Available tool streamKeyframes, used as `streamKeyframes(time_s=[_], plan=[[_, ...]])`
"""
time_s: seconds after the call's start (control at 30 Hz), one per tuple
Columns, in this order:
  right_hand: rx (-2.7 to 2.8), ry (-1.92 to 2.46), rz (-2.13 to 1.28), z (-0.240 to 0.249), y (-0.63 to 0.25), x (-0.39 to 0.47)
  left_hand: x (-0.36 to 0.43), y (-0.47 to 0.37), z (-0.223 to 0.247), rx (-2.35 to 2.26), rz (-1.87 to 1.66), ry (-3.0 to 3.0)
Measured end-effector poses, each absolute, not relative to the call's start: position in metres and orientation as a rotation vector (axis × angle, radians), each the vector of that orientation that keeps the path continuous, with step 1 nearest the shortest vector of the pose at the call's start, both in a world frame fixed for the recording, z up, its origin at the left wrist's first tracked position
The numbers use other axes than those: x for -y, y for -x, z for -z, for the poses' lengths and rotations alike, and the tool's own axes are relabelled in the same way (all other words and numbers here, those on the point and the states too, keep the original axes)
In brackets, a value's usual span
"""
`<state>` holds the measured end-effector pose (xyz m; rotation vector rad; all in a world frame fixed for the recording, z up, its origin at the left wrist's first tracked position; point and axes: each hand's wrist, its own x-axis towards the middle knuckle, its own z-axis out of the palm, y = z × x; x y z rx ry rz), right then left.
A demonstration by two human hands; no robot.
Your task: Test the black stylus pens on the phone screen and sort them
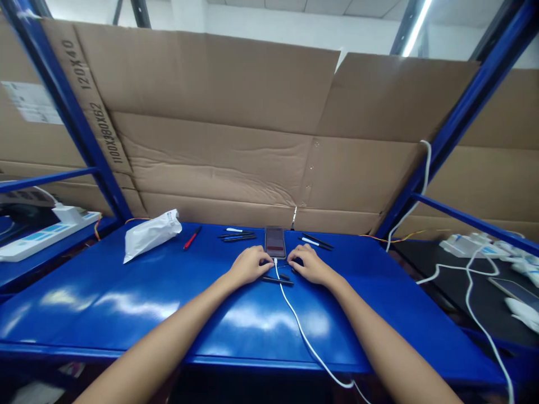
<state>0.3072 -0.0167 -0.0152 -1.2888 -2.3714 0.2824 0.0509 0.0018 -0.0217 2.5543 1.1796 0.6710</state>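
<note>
My left hand (251, 265) rests low over the blue tabletop (202, 269), its fingers and thumb drawn together; what they pinch, if anything, is too small to make out. Opposite it, my right hand (309, 265) is also curled closed, with something small and dark near its fingertips. Between and just below the hands lie a black pen barrel (278, 280) and a short black piece (284, 276). A phone (275, 242) stands just beyond the hands, with a white cable (295, 314) at its lower end running toward me over the table's front edge.
Several dark pens (238, 238) lie left of the phone, more pens (316, 243) to its right. A red pen (192, 238) and a white plastic packet (152, 233) are farther left. Cardboard (219, 112) walls the back. Power strips (50, 234) and cables sit on side shelves.
</note>
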Motion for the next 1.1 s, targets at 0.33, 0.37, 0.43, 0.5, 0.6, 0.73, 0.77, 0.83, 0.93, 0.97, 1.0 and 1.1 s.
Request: streamKeyframes(time_s=[0.33, 0.37, 0.43, 0.5, 0.6, 0.73, 0.77, 0.83, 0.93, 0.97, 1.0, 1.1], plan=[[2.340, 1.229, -0.309, 0.008, -0.307, 0.020, 0.006, -0.046, 0.011, -1.198, -0.824, -2.468], [2.312, 1.221, -0.330, 0.007, -0.307, 0.021, 0.006, -0.045, 0.010, -1.194, -0.847, -2.427], [2.245, 1.208, -0.362, 0.004, -0.305, 0.023, 0.008, -0.046, 0.009, -1.174, -0.878, -2.360], [2.188, 1.188, -0.373, 0.002, -0.302, 0.026, 0.010, -0.048, 0.008, -1.141, -0.908, -2.321], [2.156, 1.140, -0.378, -0.001, -0.295, 0.031, 0.014, -0.051, 0.006, -1.086, -0.947, -2.294], [2.170, 1.117, -0.366, -0.005, -0.286, 0.038, 0.017, -0.053, 0.006, -1.045, -0.964, -2.292], [2.173, 1.120, -0.362, -0.005, -0.285, 0.038, 0.017, -0.054, 0.006, -1.039, -0.964, -2.295], [2.180, 1.125, -0.347, -0.005, -0.283, 0.039, 0.018, -0.054, 0.005, -1.036, -0.963, -2.297], [2.193, 1.125, -0.317, -0.004, -0.283, 0.040, 0.019, -0.054, 0.004, -1.043, -0.964, -2.281], [2.193, 1.124, -0.304, -0.004, -0.283, 0.040, 0.020, -0.055, 0.004, -1.046, -0.966, -2.268], [2.194, 1.123, -0.293, -0.004, -0.282, 0.040, 0.020, -0.055, 0.003, -1.045, -0.970, -2.254], [2.194, 1.123, -0.277, -0.005, -0.280, 0.042, 0.020, -0.055, 0.003, -1.041, -0.994, -2.199]])
